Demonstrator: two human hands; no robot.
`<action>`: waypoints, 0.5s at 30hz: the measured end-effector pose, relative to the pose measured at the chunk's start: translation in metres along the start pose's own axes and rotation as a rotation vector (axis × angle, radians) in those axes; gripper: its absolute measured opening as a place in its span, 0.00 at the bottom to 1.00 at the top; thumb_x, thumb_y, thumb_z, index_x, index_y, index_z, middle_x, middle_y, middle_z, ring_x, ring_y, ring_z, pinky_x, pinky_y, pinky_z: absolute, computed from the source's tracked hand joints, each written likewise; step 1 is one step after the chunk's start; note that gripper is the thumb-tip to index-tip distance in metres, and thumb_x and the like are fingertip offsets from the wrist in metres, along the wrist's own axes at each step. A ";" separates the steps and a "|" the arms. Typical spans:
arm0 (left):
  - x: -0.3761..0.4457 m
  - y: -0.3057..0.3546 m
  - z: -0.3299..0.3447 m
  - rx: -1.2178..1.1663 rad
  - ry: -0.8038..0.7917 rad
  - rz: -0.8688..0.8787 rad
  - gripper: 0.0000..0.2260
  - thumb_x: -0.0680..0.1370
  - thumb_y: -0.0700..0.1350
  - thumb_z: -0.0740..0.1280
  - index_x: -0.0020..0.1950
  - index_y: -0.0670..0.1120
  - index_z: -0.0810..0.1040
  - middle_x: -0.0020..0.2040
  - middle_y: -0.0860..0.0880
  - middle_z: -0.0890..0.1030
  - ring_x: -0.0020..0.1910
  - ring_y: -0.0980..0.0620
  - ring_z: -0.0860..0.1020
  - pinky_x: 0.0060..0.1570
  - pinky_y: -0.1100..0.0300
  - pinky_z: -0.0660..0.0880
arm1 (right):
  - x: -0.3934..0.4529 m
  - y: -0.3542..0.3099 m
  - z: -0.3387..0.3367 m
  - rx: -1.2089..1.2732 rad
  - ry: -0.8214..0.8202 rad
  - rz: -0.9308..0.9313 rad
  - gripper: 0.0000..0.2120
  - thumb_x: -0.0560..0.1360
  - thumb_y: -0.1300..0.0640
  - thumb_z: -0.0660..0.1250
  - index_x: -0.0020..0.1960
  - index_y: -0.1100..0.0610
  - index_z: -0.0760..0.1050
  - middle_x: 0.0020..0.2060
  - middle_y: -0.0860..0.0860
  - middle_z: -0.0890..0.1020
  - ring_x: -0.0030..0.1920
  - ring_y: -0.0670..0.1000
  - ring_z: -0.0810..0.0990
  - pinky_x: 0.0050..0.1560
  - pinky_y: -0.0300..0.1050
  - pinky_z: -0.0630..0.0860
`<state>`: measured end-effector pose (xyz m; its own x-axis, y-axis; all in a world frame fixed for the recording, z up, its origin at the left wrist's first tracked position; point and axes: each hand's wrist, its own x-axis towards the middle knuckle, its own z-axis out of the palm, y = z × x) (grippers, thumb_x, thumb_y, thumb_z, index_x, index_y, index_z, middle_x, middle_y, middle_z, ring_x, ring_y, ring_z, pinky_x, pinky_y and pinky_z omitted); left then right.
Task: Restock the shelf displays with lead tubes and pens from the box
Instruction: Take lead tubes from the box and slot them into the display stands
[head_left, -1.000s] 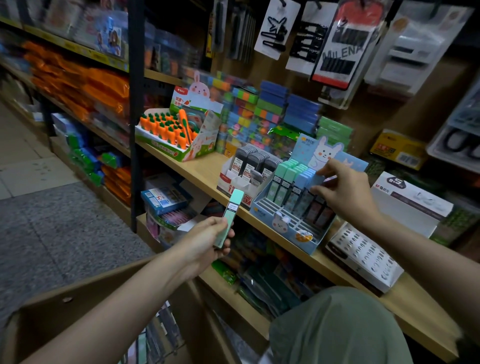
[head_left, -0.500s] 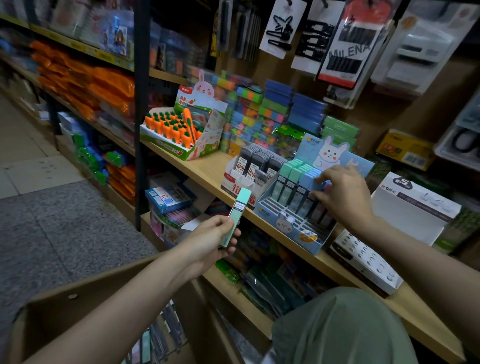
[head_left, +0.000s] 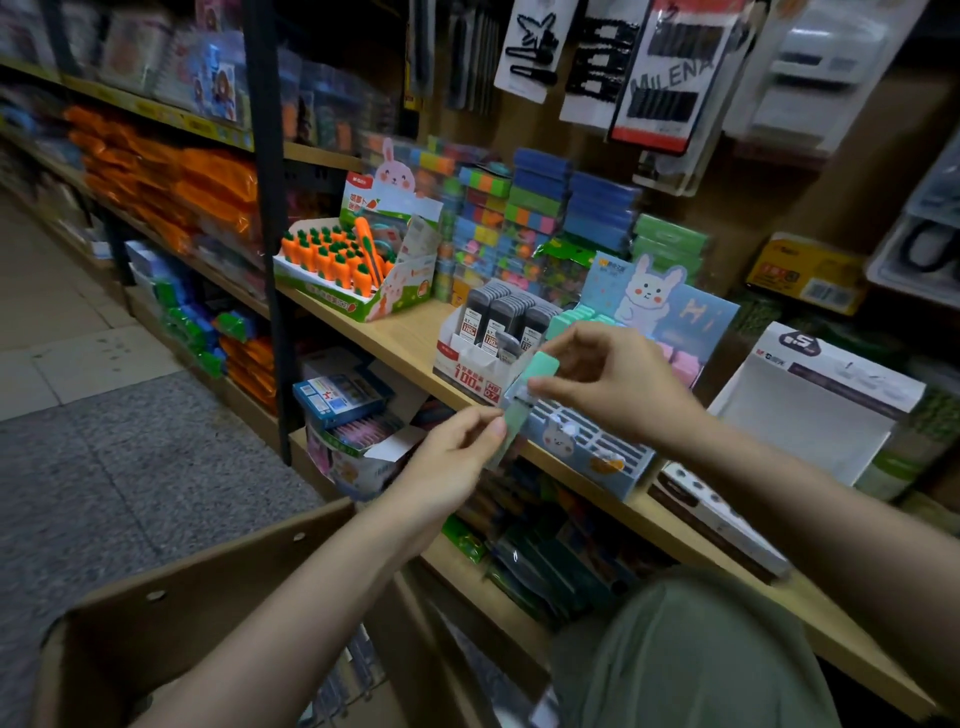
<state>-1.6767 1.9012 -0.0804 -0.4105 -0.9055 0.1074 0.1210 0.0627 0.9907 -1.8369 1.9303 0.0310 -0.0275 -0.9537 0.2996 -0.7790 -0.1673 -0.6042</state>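
A mint-green lead tube (head_left: 523, 401) is held upright in front of the shelf. My left hand (head_left: 457, 467) pinches its lower end, and my right hand (head_left: 608, 382) pinches it near the top from the right. Just behind stands the blue bunny display (head_left: 597, 447) with slotted rows and pastel tubes at its back. To its left sits a white and red display (head_left: 485, 358) of dark grey lead tubes. A brown cardboard box (head_left: 208, 577) stands open below my arms, with several tubes dimly seen inside.
A carrot pen display (head_left: 358, 265) stands further left on the wooden shelf (head_left: 410, 338). A white slotted display (head_left: 810, 410) sits on the right. Stacked colourful erasers line the back. A black upright post (head_left: 265, 223) divides the shelving. Grey floor lies to the left.
My right hand left the bunny display and came left to take the tube's top. My left hand lifted the tube up toward the shelf.
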 end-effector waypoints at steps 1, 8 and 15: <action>0.006 -0.001 0.005 0.072 0.053 0.030 0.07 0.81 0.49 0.62 0.56 0.55 0.77 0.53 0.54 0.80 0.55 0.54 0.78 0.56 0.57 0.76 | 0.005 0.000 -0.012 -0.056 0.020 -0.002 0.12 0.68 0.51 0.78 0.47 0.48 0.78 0.39 0.47 0.85 0.40 0.45 0.84 0.46 0.48 0.83; 0.038 -0.016 0.027 0.846 0.068 0.258 0.23 0.81 0.56 0.60 0.74 0.51 0.64 0.75 0.55 0.58 0.75 0.55 0.54 0.71 0.58 0.56 | 0.052 0.014 -0.051 -0.433 0.131 -0.089 0.08 0.74 0.53 0.72 0.49 0.56 0.80 0.42 0.51 0.84 0.43 0.49 0.82 0.44 0.42 0.74; 0.042 -0.032 0.021 1.035 0.084 0.337 0.23 0.81 0.55 0.59 0.75 0.50 0.62 0.77 0.56 0.53 0.76 0.55 0.54 0.71 0.56 0.63 | 0.078 0.030 -0.021 -0.475 0.131 -0.161 0.10 0.72 0.56 0.73 0.51 0.60 0.81 0.40 0.54 0.84 0.42 0.52 0.81 0.43 0.41 0.74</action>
<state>-1.7167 1.8704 -0.1054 -0.4313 -0.7986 0.4197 -0.6193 0.6004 0.5059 -1.8752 1.8563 0.0520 0.0622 -0.8809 0.4692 -0.9774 -0.1488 -0.1499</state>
